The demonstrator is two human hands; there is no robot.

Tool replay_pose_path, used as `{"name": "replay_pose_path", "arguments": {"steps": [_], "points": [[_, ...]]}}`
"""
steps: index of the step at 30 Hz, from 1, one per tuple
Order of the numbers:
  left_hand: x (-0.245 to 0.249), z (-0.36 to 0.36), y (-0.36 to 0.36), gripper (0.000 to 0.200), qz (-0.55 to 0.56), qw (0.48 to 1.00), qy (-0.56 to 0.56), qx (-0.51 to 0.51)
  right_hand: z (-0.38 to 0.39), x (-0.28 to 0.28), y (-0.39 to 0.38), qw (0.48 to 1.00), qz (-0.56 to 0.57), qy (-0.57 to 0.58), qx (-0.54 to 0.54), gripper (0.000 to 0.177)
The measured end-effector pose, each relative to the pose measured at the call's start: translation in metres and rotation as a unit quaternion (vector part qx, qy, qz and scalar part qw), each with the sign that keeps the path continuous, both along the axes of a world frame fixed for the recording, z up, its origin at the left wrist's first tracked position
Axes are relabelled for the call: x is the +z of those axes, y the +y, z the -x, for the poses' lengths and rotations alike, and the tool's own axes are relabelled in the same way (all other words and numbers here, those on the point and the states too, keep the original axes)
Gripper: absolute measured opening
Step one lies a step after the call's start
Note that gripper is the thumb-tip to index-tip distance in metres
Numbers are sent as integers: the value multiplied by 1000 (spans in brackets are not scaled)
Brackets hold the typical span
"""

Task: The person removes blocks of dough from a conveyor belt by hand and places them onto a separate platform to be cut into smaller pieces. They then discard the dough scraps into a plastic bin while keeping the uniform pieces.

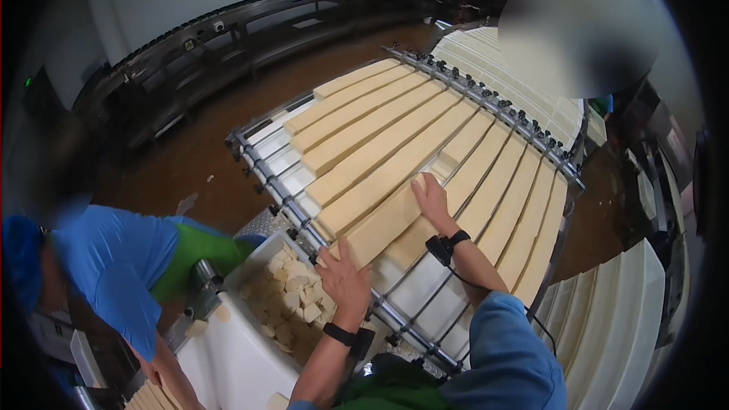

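Long pale-yellow strips [387, 142] lie side by side on a white surface under thin metal rods. My left hand [345, 281] is closed on the near end of a loose strip [380, 231], close to the metal bar. Farther along, my right hand [433, 201] grips the far end of the same strip, thumb and fingers around it. The strip lies slanted between neighbouring strips, partly over another piece. Below my left hand is a white bin [247, 258] holding many cut pale pieces [292, 288].
A co-worker in a blue top [114, 258] and green apron leans in at the left. A clamped metal bar [410, 326] runs along the near edge. White trays [607, 319] stand at the right; a long metal conveyor [228, 38] curves behind.
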State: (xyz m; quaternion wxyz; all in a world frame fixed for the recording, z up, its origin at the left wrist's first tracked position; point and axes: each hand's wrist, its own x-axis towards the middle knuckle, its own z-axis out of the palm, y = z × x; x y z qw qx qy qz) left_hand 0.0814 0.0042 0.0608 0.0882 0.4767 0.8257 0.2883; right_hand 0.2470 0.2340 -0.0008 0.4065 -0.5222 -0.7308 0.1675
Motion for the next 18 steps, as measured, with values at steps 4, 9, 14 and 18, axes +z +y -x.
{"name": "replay_pose_path", "arguments": {"steps": [4, 9, 14, 18], "points": [[-20, -18, 48, 81, 60, 997, 10, -51, -19, -9, 45, 983, 106, -150, 22, 62], [-53, -19, 74, 78, 51, 996, -28, -62, -24, -15, 73, 940, 145, -310, 19, 77], [-57, -15, 72, 71, 13, 997, -46, -66, -24, -6, 72, 916, 176, -361, 6, 85], [-58, -17, 71, 65, -6, 998, -42, -49, -28, -6, 72, 919, 156, -362, 6, 86]]}}
